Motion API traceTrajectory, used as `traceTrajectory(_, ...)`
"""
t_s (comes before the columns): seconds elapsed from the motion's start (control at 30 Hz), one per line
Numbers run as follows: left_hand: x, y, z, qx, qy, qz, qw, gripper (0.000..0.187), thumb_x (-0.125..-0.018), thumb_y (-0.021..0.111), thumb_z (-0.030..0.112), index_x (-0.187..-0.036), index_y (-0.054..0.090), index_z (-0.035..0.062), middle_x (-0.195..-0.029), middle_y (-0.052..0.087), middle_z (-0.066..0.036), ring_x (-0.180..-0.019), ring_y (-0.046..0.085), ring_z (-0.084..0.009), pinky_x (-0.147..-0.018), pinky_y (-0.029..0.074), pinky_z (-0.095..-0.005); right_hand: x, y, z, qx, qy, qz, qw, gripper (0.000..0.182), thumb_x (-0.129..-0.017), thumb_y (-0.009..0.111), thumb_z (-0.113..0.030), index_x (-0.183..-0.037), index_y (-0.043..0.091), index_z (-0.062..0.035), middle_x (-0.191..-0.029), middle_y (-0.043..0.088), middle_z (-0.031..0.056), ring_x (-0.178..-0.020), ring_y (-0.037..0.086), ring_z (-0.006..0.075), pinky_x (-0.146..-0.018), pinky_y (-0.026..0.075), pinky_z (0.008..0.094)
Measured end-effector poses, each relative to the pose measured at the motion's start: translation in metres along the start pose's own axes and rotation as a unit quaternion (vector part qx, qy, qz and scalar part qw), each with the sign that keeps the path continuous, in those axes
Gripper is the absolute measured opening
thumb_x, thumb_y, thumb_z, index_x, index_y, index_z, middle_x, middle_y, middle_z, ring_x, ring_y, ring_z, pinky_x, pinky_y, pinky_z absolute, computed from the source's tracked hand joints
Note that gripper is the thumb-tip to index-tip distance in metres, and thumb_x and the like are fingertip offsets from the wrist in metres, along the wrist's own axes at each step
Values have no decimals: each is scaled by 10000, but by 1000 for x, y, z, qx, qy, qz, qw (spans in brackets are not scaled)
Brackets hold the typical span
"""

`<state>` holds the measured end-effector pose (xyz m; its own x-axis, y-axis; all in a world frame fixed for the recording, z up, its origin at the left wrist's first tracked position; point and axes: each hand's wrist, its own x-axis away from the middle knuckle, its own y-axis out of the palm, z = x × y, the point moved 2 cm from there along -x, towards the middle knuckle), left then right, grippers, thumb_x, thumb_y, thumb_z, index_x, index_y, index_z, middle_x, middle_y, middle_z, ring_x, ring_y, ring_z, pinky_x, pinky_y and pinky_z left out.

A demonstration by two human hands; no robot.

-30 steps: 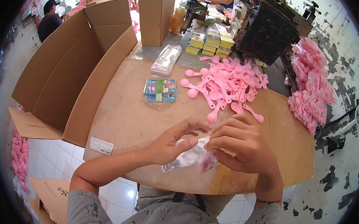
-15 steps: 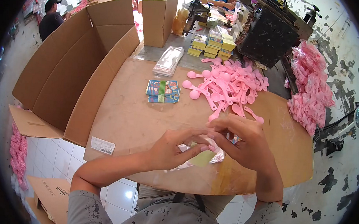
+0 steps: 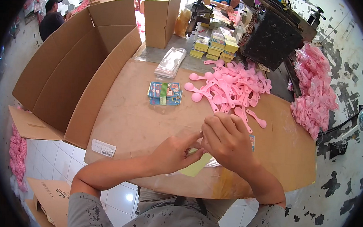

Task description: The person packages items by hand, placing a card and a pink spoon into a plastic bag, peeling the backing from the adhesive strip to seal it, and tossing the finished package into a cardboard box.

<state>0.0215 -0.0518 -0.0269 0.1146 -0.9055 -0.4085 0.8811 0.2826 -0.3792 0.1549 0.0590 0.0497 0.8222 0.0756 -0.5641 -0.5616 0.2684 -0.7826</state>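
Note:
My left hand (image 3: 173,156) is closed, thumb and fingers pinching a pale yellow-green card (image 3: 195,167) that hangs below the thumb. My right hand (image 3: 226,142) is curled, its fingertips meeting those of the left; what lies in them is hidden. Shiny clear plastic (image 3: 213,162) shows under the right hand. Just past its knuckles, part of a blue printed card (image 3: 252,142) peeks out. Beyond the hands spreads a heap of pink measuring spoons (image 3: 236,83). To their left lies a banded bundle of blue printed cards (image 3: 165,93).
An open cardboard box (image 3: 105,85) stands left of the cardboard-covered table (image 3: 123,123). Clear plastic sleeves (image 3: 170,62), stacks of yellow-edged cards (image 3: 216,43) and a dark machine (image 3: 271,38) are at the back. Bagged pink spoons (image 3: 314,91) hang at right. A person (image 3: 52,18) sits far left.
My right hand has moved left and curled closed against my left fingertips. The yellow-green card has shifted slightly left and down with my left hand. The blue card has come into view.

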Motion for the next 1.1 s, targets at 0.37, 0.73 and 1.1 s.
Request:
traceTrajectory(0.37,-11,-6,-11,234,-167,-39,957,288,-1024,665,68,-1294,634,-25,-1039,775,-103,-959,724,-118,-805,593,-275,206,-106,160,-696,290,86,651,58,-969,620,8,-911,631,7,-763,639,48,-485,553,108,-448,445,261)
traceTrajectory(0.73,-11,1,-15,309,-201,-23,929,162,-987,700,14,-1138,666,-33,-1024,748,-105,-1020,740,-164,-880,598,-290,330,-87,209,95,540,-39,835,500,-891,622,34,-1388,589,-7,-1442,569,183,-1411,473,338,-1201,337,420)
traceTrajectory(1.1,-9,4,-18,286,-197,21,937,177,-1023,668,49,-1178,654,-36,-1122,747,-139,-1046,746,-208,-905,602,-298,81,-1,43,-537,308,-141,773,436,-969,721,-179,-1378,622,-66,-1252,689,94,-1098,669,203,-955,511,344)
